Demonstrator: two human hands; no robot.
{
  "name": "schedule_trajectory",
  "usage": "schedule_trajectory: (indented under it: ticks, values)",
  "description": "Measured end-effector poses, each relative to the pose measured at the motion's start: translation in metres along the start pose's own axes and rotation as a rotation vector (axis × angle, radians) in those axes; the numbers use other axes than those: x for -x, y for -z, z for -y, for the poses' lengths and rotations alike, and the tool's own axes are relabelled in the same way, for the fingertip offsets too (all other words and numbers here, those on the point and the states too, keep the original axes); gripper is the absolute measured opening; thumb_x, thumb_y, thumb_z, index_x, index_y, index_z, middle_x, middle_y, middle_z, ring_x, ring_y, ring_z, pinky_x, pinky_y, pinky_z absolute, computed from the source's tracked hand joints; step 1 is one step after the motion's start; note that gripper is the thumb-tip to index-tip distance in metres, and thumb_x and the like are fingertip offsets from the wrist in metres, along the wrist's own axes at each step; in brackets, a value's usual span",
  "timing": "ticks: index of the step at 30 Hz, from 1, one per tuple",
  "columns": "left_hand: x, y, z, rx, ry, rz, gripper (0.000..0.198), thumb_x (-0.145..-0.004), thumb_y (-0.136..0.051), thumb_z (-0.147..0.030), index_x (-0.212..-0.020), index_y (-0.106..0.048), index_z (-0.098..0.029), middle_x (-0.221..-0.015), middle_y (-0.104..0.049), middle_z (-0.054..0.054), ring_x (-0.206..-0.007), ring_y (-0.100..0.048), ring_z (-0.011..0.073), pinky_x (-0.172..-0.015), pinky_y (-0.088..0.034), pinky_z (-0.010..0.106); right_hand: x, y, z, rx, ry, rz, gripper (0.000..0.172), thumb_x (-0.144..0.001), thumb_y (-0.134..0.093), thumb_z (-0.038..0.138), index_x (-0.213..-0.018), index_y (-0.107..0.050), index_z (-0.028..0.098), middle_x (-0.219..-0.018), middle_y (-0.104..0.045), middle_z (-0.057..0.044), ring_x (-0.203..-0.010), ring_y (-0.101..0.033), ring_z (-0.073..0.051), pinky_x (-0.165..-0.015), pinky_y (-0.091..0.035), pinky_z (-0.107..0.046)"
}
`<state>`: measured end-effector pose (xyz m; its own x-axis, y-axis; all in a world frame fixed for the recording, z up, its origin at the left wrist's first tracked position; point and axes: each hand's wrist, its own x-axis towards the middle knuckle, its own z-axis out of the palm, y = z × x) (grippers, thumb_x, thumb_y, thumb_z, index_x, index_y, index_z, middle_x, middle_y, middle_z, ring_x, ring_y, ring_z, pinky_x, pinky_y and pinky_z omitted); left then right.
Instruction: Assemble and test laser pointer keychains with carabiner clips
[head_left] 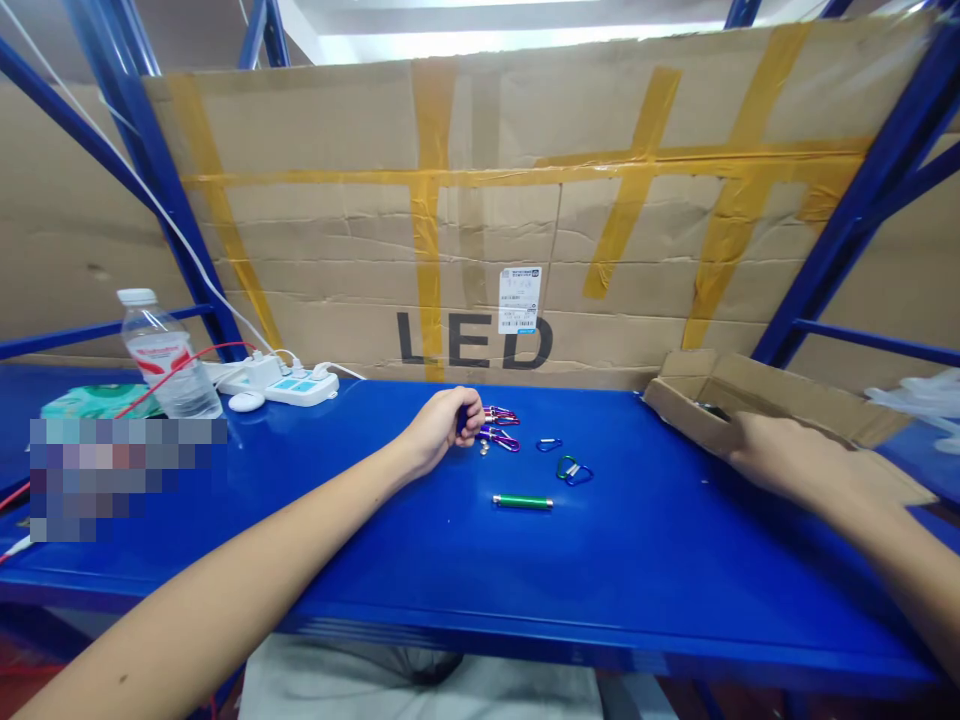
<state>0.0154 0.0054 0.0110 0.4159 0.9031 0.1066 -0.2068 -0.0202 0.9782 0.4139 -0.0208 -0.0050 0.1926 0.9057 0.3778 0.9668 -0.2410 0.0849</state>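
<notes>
My left hand (pixel 444 432) rests on the blue tabletop with its fingers curled closed. What lies inside them, if anything, I cannot make out. Just beyond its fingertips are red and purple carabiners (pixel 501 440), partly hidden by the hand, and a few tiny silvery button-like pieces (pixel 484 449). To their right lie a blue carabiner (pixel 549 444) and a green and blue pair of carabiners (pixel 574 470). Nearer to me is a small green metal tube with silver ends (pixel 523 502). My right hand (pixel 772 455) reaches into an open cardboard box (pixel 694 425); its fingers are blurred and hidden.
A water bottle (pixel 169 355), a green packet (pixel 97 402) and a white power strip (pixel 300 386) with cables stand at the left. Large taped cardboard (pixel 337 260) closes off the back. Blue metal posts (pixel 862 210) flank the table. A clear plastic bag (pixel 926 395) lies far right.
</notes>
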Motion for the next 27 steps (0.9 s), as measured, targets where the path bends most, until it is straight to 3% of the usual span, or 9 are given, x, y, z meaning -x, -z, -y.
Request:
schedule_trajectory:
  ticks: [3, 7, 12, 18, 23, 27]
  values:
    - [0.0, -0.001, 0.002, -0.035, 0.0, -0.003, 0.023, -0.078, -0.049, -0.025, -0.059, -0.038, -0.018, -0.054, -0.038, -0.002, -0.046, -0.032, 0.0071, -0.043, -0.021, 0.021, 0.01, 0.016, 0.012, 0.057, -0.034, 0.073, 0.011, -0.083, -0.053, 0.026, -0.087, -0.059, 0.017, -0.084, -0.068, -0.021, -0.069, -0.064, -0.03, -0.052, -0.033, -0.033]
    - [0.001, -0.002, 0.002, -0.059, -0.008, -0.012, 0.022, -0.077, -0.05, -0.025, -0.059, -0.039, -0.018, -0.054, -0.039, -0.002, -0.046, -0.032, 0.007, -0.043, -0.022, 0.021, 0.026, 0.04, 0.034, 0.165, 0.013, -0.074, 0.012, -0.089, -0.046, 0.026, -0.092, -0.055, 0.018, -0.084, -0.067, -0.018, -0.069, -0.064, -0.029, -0.051, -0.03, -0.032]
    - [0.009, -0.009, -0.01, -0.019, -0.016, 0.012, 0.028, -0.081, -0.052, -0.027, -0.059, -0.038, -0.018, -0.054, -0.034, -0.004, -0.044, -0.029, 0.0054, -0.044, -0.022, 0.021, 0.044, 0.051, 0.068, 0.163, 0.225, -0.216, 0.011, -0.087, -0.049, 0.028, -0.09, -0.054, 0.018, -0.088, -0.066, -0.014, -0.067, -0.063, -0.027, -0.05, -0.027, -0.031]
    - [0.02, -0.021, -0.02, -0.116, -0.082, 0.062, 0.033, -0.08, -0.067, -0.034, -0.066, -0.041, -0.02, -0.049, -0.029, -0.008, -0.043, -0.024, 0.0048, -0.043, -0.018, 0.021, 0.063, 0.037, 0.114, -0.016, 0.596, -0.328, 0.012, -0.08, -0.048, 0.011, -0.081, -0.057, 0.018, -0.076, -0.064, -0.01, -0.067, -0.058, -0.023, -0.059, -0.034, -0.033]
    - [0.016, -0.014, -0.014, -0.311, -0.173, -0.176, 0.034, -0.082, -0.066, -0.045, -0.069, -0.045, -0.021, -0.047, -0.033, -0.008, -0.042, -0.029, 0.0067, -0.044, -0.021, 0.022, 0.073, 0.031, 0.127, -0.077, 0.72, -0.416, 0.015, -0.079, -0.048, 0.007, -0.077, -0.057, 0.019, -0.07, -0.062, -0.008, -0.065, -0.054, -0.021, -0.063, -0.033, -0.033]
    - [0.011, -0.005, -0.012, -0.565, -0.263, -0.341, 0.033, -0.08, -0.068, -0.044, -0.069, -0.047, -0.02, -0.049, -0.039, -0.006, -0.046, -0.036, 0.009, -0.048, -0.026, 0.023, 0.077, 0.033, 0.129, -0.101, 0.792, -0.453, 0.016, -0.08, -0.048, 0.007, -0.074, -0.056, 0.019, -0.069, -0.06, -0.007, -0.063, -0.051, -0.02, -0.063, -0.033, -0.032]
